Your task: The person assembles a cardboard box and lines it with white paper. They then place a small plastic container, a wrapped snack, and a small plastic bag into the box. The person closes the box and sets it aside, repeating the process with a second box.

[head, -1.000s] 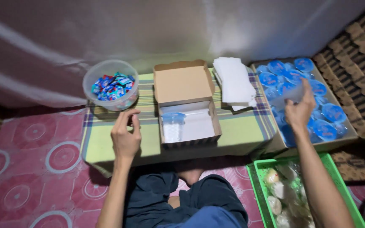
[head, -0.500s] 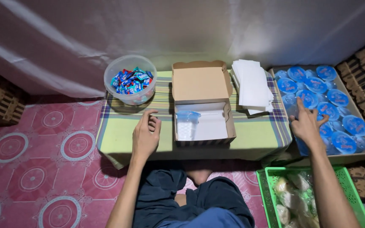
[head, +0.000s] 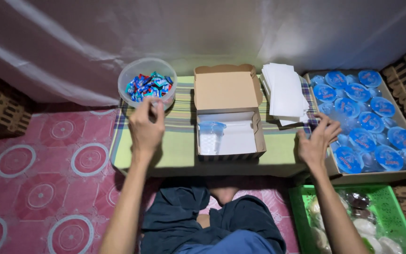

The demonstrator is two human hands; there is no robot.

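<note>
While my left hand (head: 145,128) pinches near the candy bowl (head: 146,84), my right hand (head: 316,143) spreads beside the cups (head: 367,127); I'd grip gently, lift straight.

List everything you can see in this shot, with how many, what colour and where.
Bowl: one, clear plastic, far left of the low table, full of small blue and mixed-colour wrapped sweets.
Cardboard box: one, brown, lid open, table centre, lined with white paper.
Cup: one, clear with blue lid, inside the box at its left.
Paper stack: one pile, white, right of the box.
Tray of cups: many, blue lids, in a cardboard tray at far right.
Basket: one, green, lower right, holding wrapped food.
Table: one, striped green cloth.
Floor mat: pink with circles.
Left hand: near the bowl.
Right hand: at the tray's edge.
</note>
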